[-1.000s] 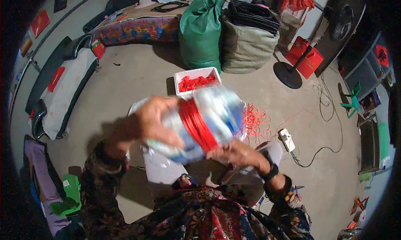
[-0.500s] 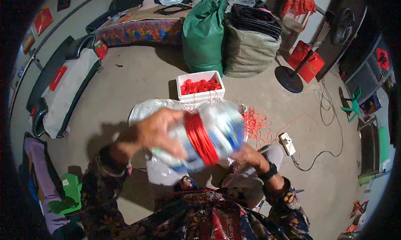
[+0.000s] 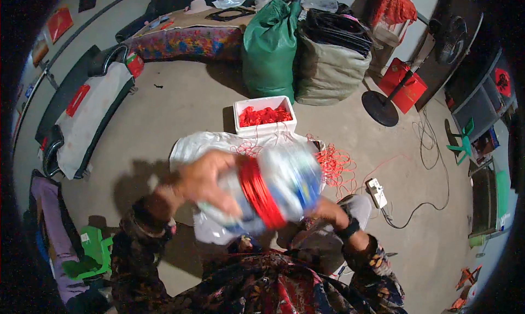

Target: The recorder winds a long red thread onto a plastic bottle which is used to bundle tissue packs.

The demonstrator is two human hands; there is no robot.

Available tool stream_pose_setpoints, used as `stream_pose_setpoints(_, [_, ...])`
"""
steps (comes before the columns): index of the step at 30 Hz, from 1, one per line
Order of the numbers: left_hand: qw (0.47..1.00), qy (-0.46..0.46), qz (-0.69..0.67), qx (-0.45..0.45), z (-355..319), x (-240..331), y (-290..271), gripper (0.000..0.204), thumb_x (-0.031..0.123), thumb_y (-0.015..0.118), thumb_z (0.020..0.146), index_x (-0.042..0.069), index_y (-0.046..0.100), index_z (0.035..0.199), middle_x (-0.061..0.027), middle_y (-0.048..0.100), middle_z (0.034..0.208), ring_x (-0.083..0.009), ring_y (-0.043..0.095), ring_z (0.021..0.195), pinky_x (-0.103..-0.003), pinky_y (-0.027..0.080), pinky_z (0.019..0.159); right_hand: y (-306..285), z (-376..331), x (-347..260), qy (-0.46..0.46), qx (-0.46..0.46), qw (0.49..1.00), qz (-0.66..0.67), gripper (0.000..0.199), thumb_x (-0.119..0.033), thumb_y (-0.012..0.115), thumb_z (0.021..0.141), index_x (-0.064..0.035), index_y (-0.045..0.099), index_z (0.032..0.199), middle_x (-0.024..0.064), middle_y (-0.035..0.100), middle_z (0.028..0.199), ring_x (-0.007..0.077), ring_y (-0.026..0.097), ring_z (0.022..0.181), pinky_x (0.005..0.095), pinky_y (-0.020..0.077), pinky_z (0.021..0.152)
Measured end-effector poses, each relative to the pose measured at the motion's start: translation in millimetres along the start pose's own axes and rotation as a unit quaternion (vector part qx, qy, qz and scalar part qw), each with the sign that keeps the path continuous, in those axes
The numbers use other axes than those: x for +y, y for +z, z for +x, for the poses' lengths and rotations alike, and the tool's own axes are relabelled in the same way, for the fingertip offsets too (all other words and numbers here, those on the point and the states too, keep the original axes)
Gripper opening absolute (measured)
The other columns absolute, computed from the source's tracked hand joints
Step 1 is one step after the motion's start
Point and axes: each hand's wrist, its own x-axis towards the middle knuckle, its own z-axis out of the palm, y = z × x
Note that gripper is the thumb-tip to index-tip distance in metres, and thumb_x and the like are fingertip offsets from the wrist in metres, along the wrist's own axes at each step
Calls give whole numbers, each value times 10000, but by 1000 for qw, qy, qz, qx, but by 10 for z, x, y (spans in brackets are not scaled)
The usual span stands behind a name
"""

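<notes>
Between my hands, above my lap, is a thick white-and-blue roll [image 3: 292,169], blurred by motion; its exact kind I cannot make out. Shiny red cord [image 3: 261,194] is wound in many turns around its middle. My left hand [image 3: 210,180] is closed over the left end, fingers wrapped across the top. At the right end my right hand [image 3: 328,209] holds the roll from behind and below, its fingertips hidden. Loose red cord [image 3: 334,163] lies in tangled loops just beyond the right end. Below the roll a white plastic sheet [image 3: 188,144] is spread.
A white foam box [image 3: 263,129] with red cord inside stands ahead. Behind it are a green sack [image 3: 269,57] and a beige sack [image 3: 328,76]. A power strip [image 3: 376,192] and its black cable lie right, near a fan base [image 3: 380,109]. A green stool [image 3: 93,254] is at left.
The roll stays in both hands, slightly shifted and turned, still blurred. My left hand keeps its hold on the left end. The whole view has shifted a little.
</notes>
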Motion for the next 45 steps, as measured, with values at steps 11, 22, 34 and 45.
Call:
stream_pose_setpoints(11, [985, 39, 97, -139, 51, -301, 363, 654, 176, 781, 563, -4, 535, 1142, -140, 622, 1006, -186, 583, 973, -323, 456, 875, -343, 486, -381, 134, -115, 984, -5, 253, -229, 613, 867, 19, 641, 909, 70, 679, 871, 172, 641, 768, 292, 490, 683])
stream_pose_setpoints(22, [966, -124, 226, -18, 60, -740, -74, 542, 222, 761, 536, 8, 590, 1004, -114, 636, 899, -191, 603, 854, -307, 469, 758, -208, 384, -810, -54, -137, 963, -225, 108, -131, 610, 833, -58, 672, 883, 112, 660, 794, 270, 638, 685, 334, 492, 625])
stream_pose_setpoints(34, [986, -158, -23, 41, 58, -499, -291, 590, 137, 784, 532, 13, 581, 1072, -59, 652, 926, -139, 623, 751, -296, 504, 720, 51, 105, -185, 78, -130, 982, -116, 191, -234, 580, 874, -72, 655, 944, 117, 664, 851, 255, 643, 781, 345, 492, 684])
stream_pose_setpoints(45, [999, -7, -44, -28, -9, -19, -42, 656, 146, 785, 595, -13, 527, 1176, -84, 616, 1077, -159, 580, 964, -297, 436, 892, -196, 260, 320, -5, -55, 998, -28, 131, -92, 543, 874, -19, 639, 927, 30, 645, 803, 117, 576, 729, 272, 474, 674])
